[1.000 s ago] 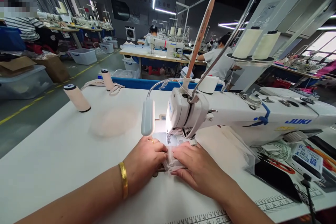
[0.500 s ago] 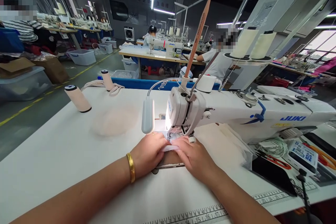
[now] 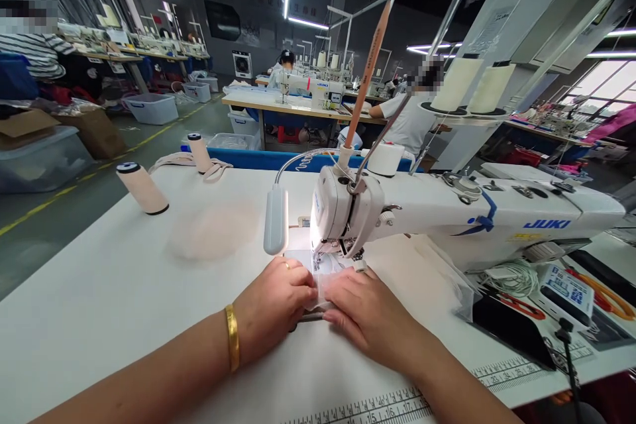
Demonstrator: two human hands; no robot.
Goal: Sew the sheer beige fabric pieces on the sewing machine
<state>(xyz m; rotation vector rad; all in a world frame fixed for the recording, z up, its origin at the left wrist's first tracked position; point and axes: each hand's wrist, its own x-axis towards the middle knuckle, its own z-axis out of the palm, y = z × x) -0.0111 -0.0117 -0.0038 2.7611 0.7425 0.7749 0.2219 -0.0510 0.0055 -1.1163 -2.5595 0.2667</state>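
At the far left edge of the room, a person in a striped top [image 3: 37, 56] is cut off by the frame, and the bins and boxes below blur together. On the white table [image 3: 114, 298], a cream thread cone [image 3: 142, 189] lies tilted near the left rim; a second cone [image 3: 201, 152] stands further back, resting on a strap whose ends run out of sight. A faint pinkish patch [image 3: 213, 232] on the tabletop is too soft to identify.

Nearer the middle, the left hand [image 3: 271, 308], with a gold bangle [image 3: 231, 346] at the wrist, rests knuckles up on the table, its fingers curled and pressed together onto a small piece of translucent white fabric [image 3: 320, 286]. The fingertips are tucked under and cannot be seen. The fabric lies just in front of the needle area of the sewing machine [image 3: 447, 218], between the two hands; its far edge vanishes into the glare under the lamp [image 3: 275, 220], and most of it is covered. The right hand [image 3: 370, 315] lies flat, fingers close together and pressing on the fabric's right side, touching the left hand's fingers.

Right of the machine, a dark flat object [image 3: 511, 338] and cables are partly cropped.
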